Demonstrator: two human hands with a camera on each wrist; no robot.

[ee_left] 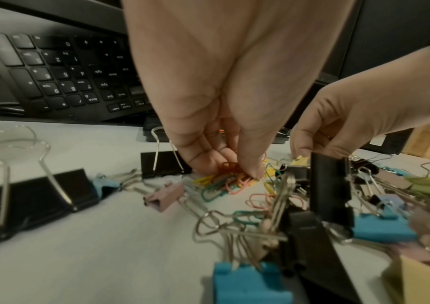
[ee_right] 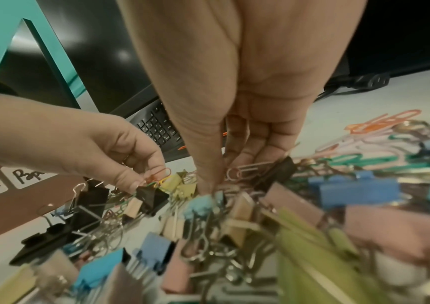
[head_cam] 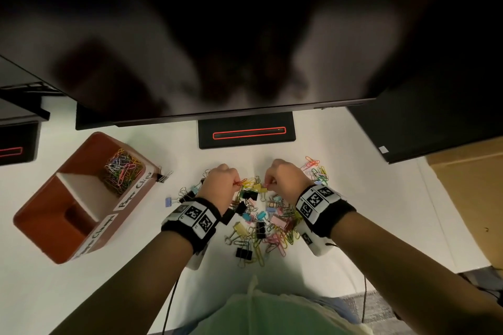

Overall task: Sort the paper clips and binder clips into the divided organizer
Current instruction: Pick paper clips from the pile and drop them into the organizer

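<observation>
White desk [head_cam: 353, 226], left-wrist-only keyboard [ee_left: 60, 74]

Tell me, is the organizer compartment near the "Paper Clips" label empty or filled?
Partly filled: the compartment of the organizer holds colored paper clips; its walls rise above them.

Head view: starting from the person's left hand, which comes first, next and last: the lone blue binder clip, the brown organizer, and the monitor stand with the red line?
From the left hand:
1. Lone blue binder clip, just to its left on the table.
2. Brown organizer, farther left.
3. Monitor stand, ahead under the screen; too close to the organizer to rank firmly.
</observation>
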